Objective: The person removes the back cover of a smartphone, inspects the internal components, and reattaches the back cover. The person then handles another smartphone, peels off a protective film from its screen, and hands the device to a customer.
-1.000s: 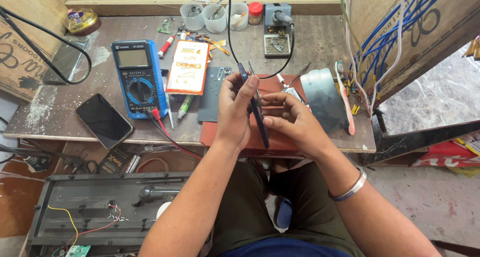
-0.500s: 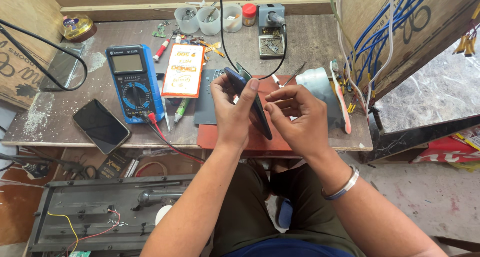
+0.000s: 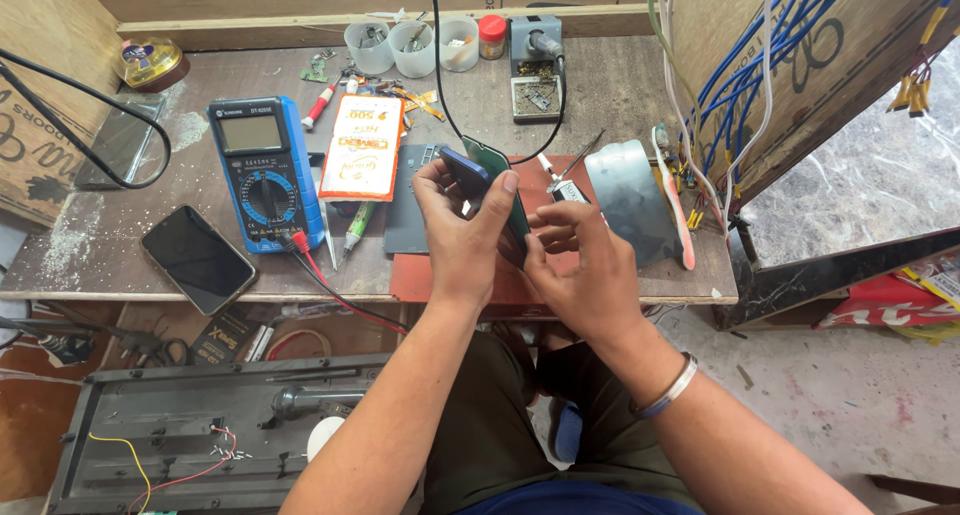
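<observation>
My left hand [image 3: 462,237] grips a smartphone [image 3: 492,175] edge-on above the workbench, with its blue body and a dark green back panel parted at the top. My right hand [image 3: 575,265] touches the phone's lower right edge with thumb and fingers. Both hands hover over a red mat [image 3: 420,280] near the bench's front edge. Tweezers [image 3: 575,162] and a small white tool lie just beyond my right hand.
A blue multimeter [image 3: 263,170] with red and black leads and a black phone [image 3: 198,258] lie at left. An orange packet [image 3: 362,147], plastic cups [image 3: 412,47], a soldering stand [image 3: 536,70], a grey curved plate [image 3: 632,201] and hanging blue wires [image 3: 760,65] surround the bench.
The phone has tilted more upright in my left hand, and its back panel now gapes from the body. My right hand has shifted down to the phone's lower edge.
</observation>
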